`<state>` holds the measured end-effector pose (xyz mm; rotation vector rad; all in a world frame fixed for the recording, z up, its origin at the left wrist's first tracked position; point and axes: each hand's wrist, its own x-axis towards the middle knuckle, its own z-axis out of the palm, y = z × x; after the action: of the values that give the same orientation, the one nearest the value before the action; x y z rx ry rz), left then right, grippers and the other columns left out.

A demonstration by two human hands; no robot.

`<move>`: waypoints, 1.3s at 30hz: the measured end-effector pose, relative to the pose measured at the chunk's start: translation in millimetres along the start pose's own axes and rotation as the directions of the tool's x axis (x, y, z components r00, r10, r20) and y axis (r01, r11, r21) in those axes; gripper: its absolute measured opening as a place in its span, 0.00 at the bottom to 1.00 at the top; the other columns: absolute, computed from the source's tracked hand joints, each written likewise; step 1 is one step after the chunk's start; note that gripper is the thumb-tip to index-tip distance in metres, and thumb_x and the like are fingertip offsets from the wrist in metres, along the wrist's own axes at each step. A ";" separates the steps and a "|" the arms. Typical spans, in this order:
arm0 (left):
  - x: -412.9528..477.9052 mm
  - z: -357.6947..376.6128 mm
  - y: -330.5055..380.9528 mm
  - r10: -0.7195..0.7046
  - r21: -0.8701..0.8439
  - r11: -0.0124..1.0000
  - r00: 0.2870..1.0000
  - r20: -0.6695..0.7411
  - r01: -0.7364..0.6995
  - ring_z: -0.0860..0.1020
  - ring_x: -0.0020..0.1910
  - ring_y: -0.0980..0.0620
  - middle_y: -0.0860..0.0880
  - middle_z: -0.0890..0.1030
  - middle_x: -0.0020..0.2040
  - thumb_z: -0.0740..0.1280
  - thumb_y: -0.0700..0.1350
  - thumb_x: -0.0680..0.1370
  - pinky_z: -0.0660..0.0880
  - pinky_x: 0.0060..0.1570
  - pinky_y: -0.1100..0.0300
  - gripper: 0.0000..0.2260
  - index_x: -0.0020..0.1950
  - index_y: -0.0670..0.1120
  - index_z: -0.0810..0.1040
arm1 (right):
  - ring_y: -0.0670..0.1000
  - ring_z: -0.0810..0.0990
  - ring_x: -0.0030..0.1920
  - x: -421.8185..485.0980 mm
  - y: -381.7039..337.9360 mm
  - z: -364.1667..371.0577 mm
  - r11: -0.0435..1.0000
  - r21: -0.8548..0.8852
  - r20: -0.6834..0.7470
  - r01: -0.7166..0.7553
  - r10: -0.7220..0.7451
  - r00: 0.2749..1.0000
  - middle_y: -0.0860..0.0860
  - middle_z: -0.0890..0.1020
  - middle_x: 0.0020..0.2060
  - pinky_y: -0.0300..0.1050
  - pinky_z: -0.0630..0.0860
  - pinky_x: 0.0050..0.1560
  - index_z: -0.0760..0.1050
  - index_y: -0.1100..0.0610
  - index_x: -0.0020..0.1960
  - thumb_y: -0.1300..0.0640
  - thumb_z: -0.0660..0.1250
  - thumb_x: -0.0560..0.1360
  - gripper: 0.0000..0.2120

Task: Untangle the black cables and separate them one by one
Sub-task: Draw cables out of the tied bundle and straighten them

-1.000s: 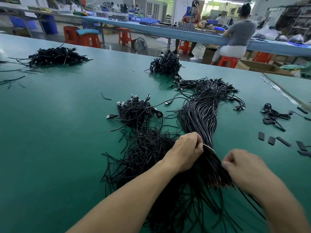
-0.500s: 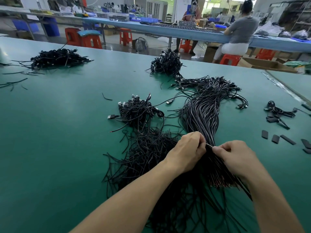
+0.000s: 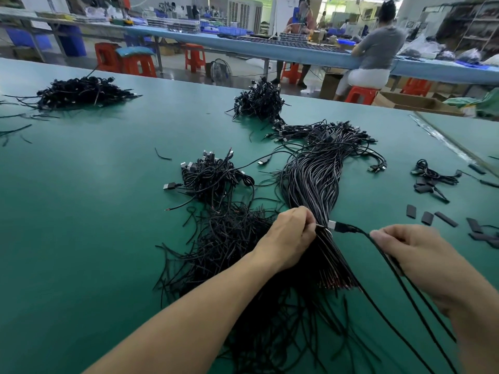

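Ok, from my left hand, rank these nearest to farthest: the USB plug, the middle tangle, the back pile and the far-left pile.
1. USB plug, just right of the left hand.
2. Middle tangle, ahead and slightly left.
3. Back pile, far ahead.
4. Far-left pile, far off to the left.

No legible text, label, brand or number anywhere.

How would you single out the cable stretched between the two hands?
On the green table, a combed bundle runs toward the person. Where the left hand grips it, one cable leads sideways to the right hand. Alone among its neighbours, it shows a silver-tipped plug at this end.
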<state>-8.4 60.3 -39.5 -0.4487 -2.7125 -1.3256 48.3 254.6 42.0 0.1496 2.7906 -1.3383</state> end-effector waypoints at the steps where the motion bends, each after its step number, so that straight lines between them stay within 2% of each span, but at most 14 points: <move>1: -0.5 -0.4 0.8 0.000 0.002 1.000 1.000 0.005 0.000 0.73 0.49 0.53 0.52 0.75 0.49 0.60 0.46 0.82 0.73 0.49 0.58 0.05 0.49 0.49 0.73 | 0.51 0.78 0.33 1.9 -2.7 5.2 1.000 0.020 -0.057 -0.008 0.009 0.998 0.51 0.82 0.32 0.46 0.74 0.38 0.80 0.57 0.41 0.54 0.65 0.80 0.12; 4: 0.2 -1.8 3.5 0.006 0.008 1.000 1.000 0.000 -0.006 0.75 0.48 0.51 0.50 0.77 0.49 0.62 0.44 0.82 0.76 0.50 0.54 0.05 0.50 0.45 0.76 | 0.53 0.78 0.30 8.6 -12.6 29.9 0.999 0.049 -0.138 0.003 0.004 0.990 0.54 0.81 0.30 0.51 0.78 0.40 0.77 0.57 0.42 0.57 0.64 0.81 0.10; 6: 1.2 -1.6 3.9 0.032 0.001 0.999 0.999 -0.041 -0.032 0.76 0.43 0.51 0.48 0.78 0.45 0.64 0.43 0.81 0.77 0.47 0.53 0.04 0.48 0.43 0.77 | 0.52 0.78 0.32 13.0 -18.0 45.7 0.997 -0.031 -0.071 0.071 -0.073 0.995 0.52 0.81 0.29 0.47 0.74 0.39 0.77 0.54 0.41 0.56 0.66 0.79 0.08; 9: -0.6 -2.7 2.6 0.010 -0.187 0.982 0.995 -0.102 -0.029 0.74 0.40 0.58 0.52 0.75 0.44 0.70 0.40 0.77 0.75 0.41 0.64 0.08 0.52 0.48 0.74 | 0.50 0.79 0.38 17.5 -21.9 57.6 0.989 -0.097 0.025 0.107 -0.105 0.994 0.48 0.82 0.34 0.45 0.73 0.41 0.79 0.53 0.40 0.56 0.68 0.77 0.07; 11: -1.3 -2.7 0.4 0.034 -0.230 0.972 0.995 -0.093 -0.055 0.75 0.44 0.60 0.55 0.73 0.48 0.70 0.41 0.76 0.76 0.46 0.67 0.14 0.60 0.52 0.74 | 0.49 0.78 0.37 20.0 -20.3 55.3 0.995 -0.077 0.029 0.070 -0.068 0.997 0.48 0.82 0.32 0.45 0.73 0.40 0.81 0.52 0.38 0.56 0.70 0.76 0.08; 13: -0.8 -2.1 -0.7 0.094 -0.132 0.986 0.995 -0.044 -0.099 0.76 0.49 0.57 0.55 0.72 0.50 0.68 0.43 0.77 0.77 0.53 0.59 0.15 0.62 0.56 0.78 | 0.48 0.74 0.32 20.8 -16.6 47.8 0.997 -0.076 0.007 0.003 -0.002 1.000 0.45 0.79 0.26 0.43 0.68 0.35 0.82 0.52 0.35 0.56 0.70 0.75 0.10; 16: -0.4 -0.3 -0.9 0.126 -0.123 0.984 0.992 -0.007 -0.126 0.77 0.49 0.54 0.54 0.73 0.49 0.67 0.43 0.77 0.78 0.53 0.50 0.09 0.52 0.55 0.84 | 0.50 0.69 0.28 19.4 -9.1 31.9 0.978 -0.182 -0.033 -0.106 0.101 0.994 0.46 0.74 0.20 0.42 0.63 0.30 0.82 0.53 0.32 0.55 0.69 0.74 0.12; 20: 0.4 1.6 -3.5 0.145 -0.145 0.978 0.989 -0.038 -0.149 0.73 0.47 0.60 0.54 0.71 0.48 0.60 0.37 0.77 0.72 0.49 0.62 0.15 0.44 0.54 0.82 | 0.58 0.76 0.40 22.0 0.2 32.6 0.936 -0.324 -0.119 -0.137 0.104 0.987 0.57 0.80 0.35 0.48 0.69 0.39 0.79 0.62 0.39 0.54 0.66 0.79 0.14; 24: -0.4 1.4 -3.8 0.096 -0.175 0.979 0.994 -0.050 -0.104 0.73 0.47 0.63 0.57 0.73 0.47 0.59 0.38 0.74 0.69 0.49 0.66 0.17 0.34 0.58 0.76 | 0.55 0.70 0.40 22.0 2.0 40.6 0.931 -0.315 -0.315 -0.181 0.077 0.946 0.57 0.75 0.42 0.48 0.65 0.43 0.71 0.57 0.45 0.54 0.59 0.82 0.10; 27: -1.3 1.0 -1.6 0.107 -0.169 0.979 0.992 -0.065 -0.116 0.75 0.47 0.62 0.57 0.75 0.46 0.61 0.37 0.74 0.71 0.49 0.66 0.15 0.37 0.55 0.77 | 0.55 0.70 0.39 19.9 -0.3 43.3 0.965 -0.254 -0.386 -0.061 -0.043 0.922 0.54 0.76 0.39 0.48 0.65 0.42 0.71 0.55 0.45 0.54 0.60 0.82 0.09; 30: -2.3 -4.4 7.0 0.083 -0.201 0.972 0.981 -0.175 -0.118 0.75 0.49 0.58 0.54 0.76 0.48 0.65 0.35 0.74 0.76 0.50 0.58 0.09 0.48 0.50 0.76 | 0.51 0.74 0.39 15.5 -12.9 53.1 0.964 -0.229 -0.318 0.138 -0.208 0.925 0.48 0.78 0.36 0.44 0.65 0.43 0.76 0.54 0.44 0.54 0.65 0.80 0.07; 32: -3.2 -13.1 14.3 0.076 -0.069 0.993 0.971 -0.225 -0.093 0.72 0.54 0.55 0.55 0.74 0.54 0.68 0.39 0.72 0.76 0.51 0.54 0.15 0.56 0.52 0.74 | 0.49 0.77 0.39 14.0 -20.0 57.6 0.949 -0.218 -0.296 0.227 -0.286 0.911 0.47 0.80 0.36 0.43 0.67 0.43 0.80 0.54 0.44 0.56 0.68 0.79 0.05; 35: -2.4 -31.8 30.0 0.204 0.336 0.930 0.968 -0.145 -0.146 0.66 0.62 0.50 0.52 0.68 0.62 0.72 0.43 0.69 0.69 0.58 0.53 0.25 0.64 0.53 0.72 | 0.51 0.80 0.41 17.0 -27.5 57.6 0.918 -0.233 -0.303 0.320 -0.381 0.873 0.49 0.83 0.38 0.46 0.73 0.44 0.83 0.55 0.46 0.57 0.70 0.77 0.03; 39: -1.2 -55.7 52.3 0.391 0.539 0.776 0.921 -0.001 -0.328 0.75 0.56 0.48 0.50 0.78 0.57 0.70 0.45 0.74 0.69 0.61 0.53 0.17 0.62 0.48 0.72 | 0.42 0.80 0.37 14.9 -46.2 56.7 0.883 -0.149 -0.363 0.445 -0.467 0.806 0.42 0.82 0.33 0.30 0.72 0.38 0.82 0.51 0.44 0.58 0.72 0.75 0.03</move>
<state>5.7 46.8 34.4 -0.7509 -2.5609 -0.4535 28.4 182.7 41.1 -0.3245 3.3556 -1.4450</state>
